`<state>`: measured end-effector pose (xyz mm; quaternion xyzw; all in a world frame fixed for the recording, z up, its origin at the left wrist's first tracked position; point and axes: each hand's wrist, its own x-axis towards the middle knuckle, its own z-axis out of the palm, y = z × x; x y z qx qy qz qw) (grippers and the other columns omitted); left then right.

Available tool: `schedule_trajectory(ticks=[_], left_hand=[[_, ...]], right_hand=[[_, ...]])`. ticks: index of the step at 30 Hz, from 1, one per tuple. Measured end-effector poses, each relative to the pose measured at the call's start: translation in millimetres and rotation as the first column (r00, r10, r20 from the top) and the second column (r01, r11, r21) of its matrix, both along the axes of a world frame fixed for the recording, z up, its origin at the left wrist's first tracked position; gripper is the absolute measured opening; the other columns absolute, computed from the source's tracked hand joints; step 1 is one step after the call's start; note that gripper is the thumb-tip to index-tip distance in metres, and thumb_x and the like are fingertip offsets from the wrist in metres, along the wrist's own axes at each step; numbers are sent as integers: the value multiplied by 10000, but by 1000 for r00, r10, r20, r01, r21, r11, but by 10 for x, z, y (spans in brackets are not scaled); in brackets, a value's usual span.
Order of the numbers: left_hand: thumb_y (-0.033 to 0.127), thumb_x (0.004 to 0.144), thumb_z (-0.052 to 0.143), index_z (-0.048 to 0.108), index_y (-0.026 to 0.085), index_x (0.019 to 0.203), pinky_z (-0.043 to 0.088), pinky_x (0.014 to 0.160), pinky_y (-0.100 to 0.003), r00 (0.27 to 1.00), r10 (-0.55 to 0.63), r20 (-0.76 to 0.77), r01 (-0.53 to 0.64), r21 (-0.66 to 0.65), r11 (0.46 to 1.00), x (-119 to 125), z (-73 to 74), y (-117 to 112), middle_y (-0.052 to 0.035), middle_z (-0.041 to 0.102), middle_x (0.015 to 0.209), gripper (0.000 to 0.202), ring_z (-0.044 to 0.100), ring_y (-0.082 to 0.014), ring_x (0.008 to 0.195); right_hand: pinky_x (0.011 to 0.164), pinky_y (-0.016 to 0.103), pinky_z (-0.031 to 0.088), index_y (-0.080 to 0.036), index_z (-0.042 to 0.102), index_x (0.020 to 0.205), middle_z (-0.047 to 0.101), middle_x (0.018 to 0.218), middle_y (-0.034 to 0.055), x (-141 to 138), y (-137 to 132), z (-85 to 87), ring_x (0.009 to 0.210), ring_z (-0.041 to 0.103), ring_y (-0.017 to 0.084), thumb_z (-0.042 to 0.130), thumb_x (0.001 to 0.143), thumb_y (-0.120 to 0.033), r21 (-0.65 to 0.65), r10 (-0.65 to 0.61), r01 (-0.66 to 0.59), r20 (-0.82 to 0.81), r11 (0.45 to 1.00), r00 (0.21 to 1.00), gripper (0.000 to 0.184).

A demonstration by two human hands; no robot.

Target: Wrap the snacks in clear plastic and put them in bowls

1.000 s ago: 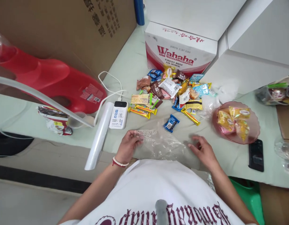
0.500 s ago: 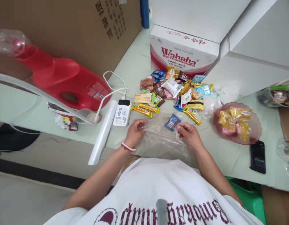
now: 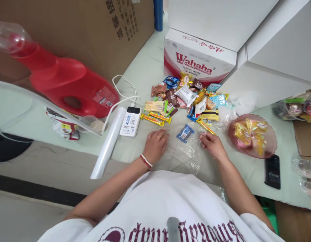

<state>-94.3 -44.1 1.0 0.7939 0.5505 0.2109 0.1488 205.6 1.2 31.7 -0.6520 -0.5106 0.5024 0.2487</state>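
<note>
A clear plastic bag (image 3: 184, 155) lies slack on the table between my hands. My right hand (image 3: 213, 145) pinches its right edge, with thin stretched plastic running left from the fingertips. At the bag's left side, my left hand (image 3: 156, 144) is palm down with fingers curled and closed on the plastic; its fingertips are partly hidden. A small blue snack packet (image 3: 185, 133) rests at the bag's far edge, between the hands and touched by neither. Beyond it spreads a pile of wrapped snacks (image 3: 187, 95), with yellow-wrapped bars (image 3: 157, 119) at its near left.
At right stand a pink bowl (image 3: 272, 143) of yellow packets and a black phone (image 3: 272, 172). To the left are a white power bank (image 3: 130, 121) with cable, a plastic roll (image 3: 107, 144) and a red jug (image 3: 77, 84). A Wahaha carton (image 3: 198, 58) backs the pile.
My left hand has turned palm down and shifted slightly right. My right hand has moved right, away from the blue packet, drawing the bag's edge out. The bag lies flatter.
</note>
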Motion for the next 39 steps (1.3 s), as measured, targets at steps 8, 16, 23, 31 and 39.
schedule_trajectory(ticks=[8,16,23,31,39], left_hand=[[423,992,529,422,205,1592,88,1233,-710,986,79,-148,-98,-126,987,-17,-155,-71,-205,292,1704,647,297,-380,1577],[578,960,530,259,89,1646,-32,1246,-716,978,94,-184,-125,-164,979,18,-169,-171,-244,255,1701,885,249,-379,1595],[493,993,480,246,84,1646,17,1251,-708,985,107,-132,-125,-141,982,-47,-215,-253,-257,286,1687,806,263,-376,1593],[367,992,504,424,161,1583,109,1277,-637,975,222,-27,-222,5,975,-376,-238,-541,-230,401,1649,631,310,-355,1580],[428,889,695,667,314,1354,100,1286,-633,927,-368,74,374,-131,918,-788,-172,-690,-131,602,1516,479,440,-334,1512]], right_hand=[[900,419,499,-191,676,1246,667,1211,154,-365,1045,566,1076,638,312,595,967,-493,415,-48,-381,725,826,687,419],[915,504,521,-126,477,1519,525,1431,254,-951,1512,568,1117,635,373,567,997,-329,338,25,-553,837,761,547,567],[908,403,580,-264,462,1566,522,1520,124,-717,188,653,1200,635,315,581,979,-346,279,356,-775,765,567,537,604],[1006,433,570,-213,428,1570,325,1659,192,-497,-453,34,1371,548,294,578,1004,-305,312,516,-775,603,550,609,593],[1020,506,533,-218,702,1206,667,1336,153,104,-1075,-238,1228,612,284,549,1033,-330,433,471,-716,547,547,692,256]])
